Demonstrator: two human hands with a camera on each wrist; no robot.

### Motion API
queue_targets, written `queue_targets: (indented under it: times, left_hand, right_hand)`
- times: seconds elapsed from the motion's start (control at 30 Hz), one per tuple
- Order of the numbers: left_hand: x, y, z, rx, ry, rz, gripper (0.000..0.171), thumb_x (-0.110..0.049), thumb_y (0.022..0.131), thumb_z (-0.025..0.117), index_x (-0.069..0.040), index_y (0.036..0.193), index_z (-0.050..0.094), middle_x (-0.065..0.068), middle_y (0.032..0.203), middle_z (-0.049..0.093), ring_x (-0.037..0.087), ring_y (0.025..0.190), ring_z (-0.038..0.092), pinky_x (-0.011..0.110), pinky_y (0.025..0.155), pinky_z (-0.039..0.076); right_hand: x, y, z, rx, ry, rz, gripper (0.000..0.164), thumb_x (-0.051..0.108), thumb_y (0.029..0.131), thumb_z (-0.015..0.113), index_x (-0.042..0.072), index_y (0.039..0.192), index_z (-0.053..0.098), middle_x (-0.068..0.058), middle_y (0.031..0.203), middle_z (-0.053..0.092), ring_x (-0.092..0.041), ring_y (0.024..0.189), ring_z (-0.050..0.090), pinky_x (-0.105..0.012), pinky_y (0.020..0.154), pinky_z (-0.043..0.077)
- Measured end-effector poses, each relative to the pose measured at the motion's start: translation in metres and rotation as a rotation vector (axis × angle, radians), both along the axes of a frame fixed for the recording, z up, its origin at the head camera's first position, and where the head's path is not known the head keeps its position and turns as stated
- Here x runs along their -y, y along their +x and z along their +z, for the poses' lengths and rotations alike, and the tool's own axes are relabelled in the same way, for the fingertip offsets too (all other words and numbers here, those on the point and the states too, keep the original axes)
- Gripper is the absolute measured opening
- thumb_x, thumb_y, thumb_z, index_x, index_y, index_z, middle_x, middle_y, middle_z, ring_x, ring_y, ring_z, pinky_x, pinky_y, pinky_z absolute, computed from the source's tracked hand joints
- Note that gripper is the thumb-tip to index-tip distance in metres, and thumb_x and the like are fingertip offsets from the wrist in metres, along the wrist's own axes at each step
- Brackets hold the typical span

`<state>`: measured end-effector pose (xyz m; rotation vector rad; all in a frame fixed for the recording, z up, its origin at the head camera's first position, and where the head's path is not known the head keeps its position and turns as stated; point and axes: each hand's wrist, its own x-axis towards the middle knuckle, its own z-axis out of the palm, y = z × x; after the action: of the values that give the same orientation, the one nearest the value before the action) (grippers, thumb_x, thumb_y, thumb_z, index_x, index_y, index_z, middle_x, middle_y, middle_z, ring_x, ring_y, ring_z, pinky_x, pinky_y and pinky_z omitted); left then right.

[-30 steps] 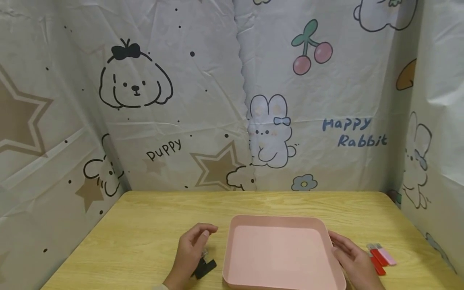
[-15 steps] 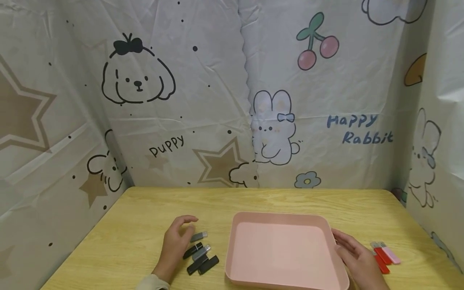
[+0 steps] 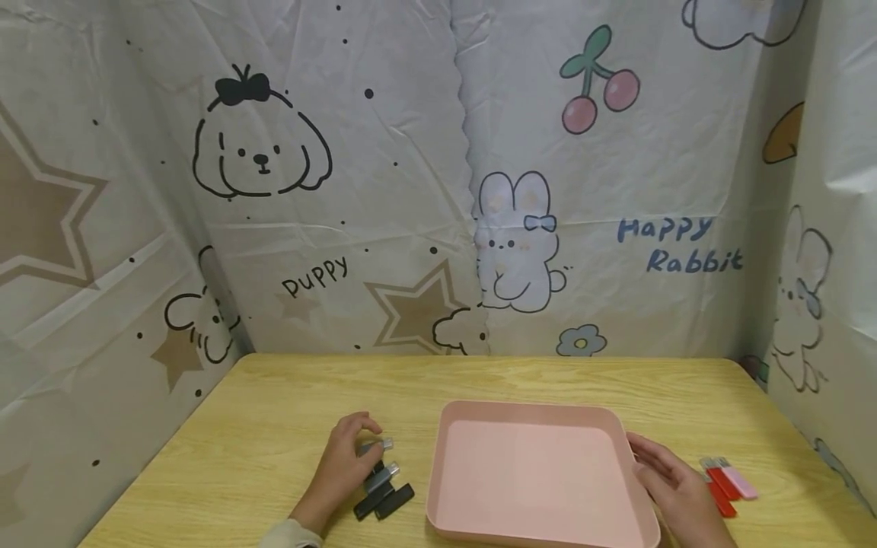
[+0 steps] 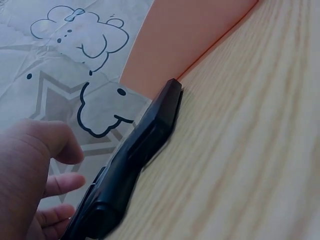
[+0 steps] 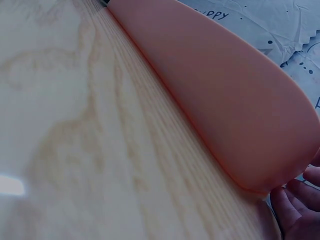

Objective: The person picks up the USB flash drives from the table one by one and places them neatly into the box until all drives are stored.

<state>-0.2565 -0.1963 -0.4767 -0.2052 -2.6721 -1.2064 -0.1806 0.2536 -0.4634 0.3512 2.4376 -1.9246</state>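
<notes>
Several black and grey USB flash drives lie in a loose cluster left of a pink tray (image 3: 527,479). My left hand (image 3: 342,464) hovers over the cluster, fingers relaxed and bent, thumb and fingertips around a grey USB drive (image 3: 387,444). Another grey drive (image 3: 381,478) and a black drive (image 3: 395,501) lie nearer the table's front. In the left wrist view the left fingers are spread beside a black drive (image 4: 157,120), nothing pinched. My right hand (image 3: 678,491) rests its relaxed fingers against the tray's right outer wall; in the right wrist view its fingertips meet the tray's corner.
Right of the right hand lie red USB drives (image 3: 723,485) and a pink one (image 3: 740,482), partly hidden by that hand. The wooden table (image 3: 329,380) ends at a patterned cloth (image 3: 411,190) hanging behind and on both sides.
My left hand first drew back to the left, uncovering the drives, then moved right again over the upper grey one. The right hand stays at the tray; the camera view shifted slightly.
</notes>
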Motion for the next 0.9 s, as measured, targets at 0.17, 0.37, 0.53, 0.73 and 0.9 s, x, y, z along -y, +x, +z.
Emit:
queue_targets:
  times: [0.17,0.37,0.53,0.73,0.9]
  left_hand:
    - [-0.0006,0.0001,0.0004,0.014,-0.008,0.019,0.014,-0.014,0.087,0.063,-0.012,0.101,0.06,0.016,0.139,0.046,0.041,0.132,0.036,0.064,0.104,0.031]
    - [-0.0003,-0.001,-0.0001,0.007,-0.007,0.022,0.015,-0.014,0.087,0.065,-0.012,0.101,0.06,0.014,0.137,0.048,0.039,0.131,0.039,0.061,0.105,0.033]
    - [-0.0003,-0.0004,-0.0002,-0.002,-0.023,0.012,0.015,-0.012,0.085,0.067,-0.013,0.098,0.06,0.015,0.135,0.049,0.04,0.13,0.04,0.061,0.104,0.033]
    - [0.001,-0.001,-0.0013,-0.001,-0.027,0.007,0.013,-0.013,0.084,0.069,-0.013,0.096,0.062,0.015,0.134,0.05,0.041,0.129,0.04,0.061,0.103,0.034]
    - [0.0015,-0.0022,-0.0011,0.006,-0.021,0.014,0.01,-0.014,0.083,0.071,-0.015,0.091,0.065,0.015,0.134,0.051,0.04,0.128,0.042,0.06,0.103,0.035]
  right_hand:
    - [0.0006,-0.0009,-0.0003,0.009,0.026,-0.005,0.06,0.043,0.095,0.058,0.014,0.145,0.043,-0.013,0.146,0.045,0.007,0.108,0.053,-0.024,0.089,0.052]
    - [0.0002,-0.0006,0.0004,0.008,0.021,-0.008,0.061,0.043,0.095,0.058,0.013,0.146,0.042,-0.014,0.146,0.044,0.011,0.104,0.052,-0.023,0.089,0.051]
    - [0.0003,0.0,0.0002,0.014,0.018,-0.01,0.061,0.044,0.095,0.059,0.014,0.146,0.042,-0.013,0.146,0.044,0.007,0.107,0.054,-0.024,0.089,0.052]
    - [0.0008,-0.0004,0.001,0.013,0.04,-0.012,0.058,0.041,0.096,0.057,0.014,0.145,0.043,-0.013,0.146,0.045,0.002,0.111,0.054,-0.024,0.089,0.052]
    - [0.0005,-0.0006,0.0012,0.021,0.054,-0.009,0.059,0.042,0.096,0.057,0.014,0.145,0.043,-0.014,0.146,0.045,-0.01,0.119,0.054,-0.026,0.089,0.052]
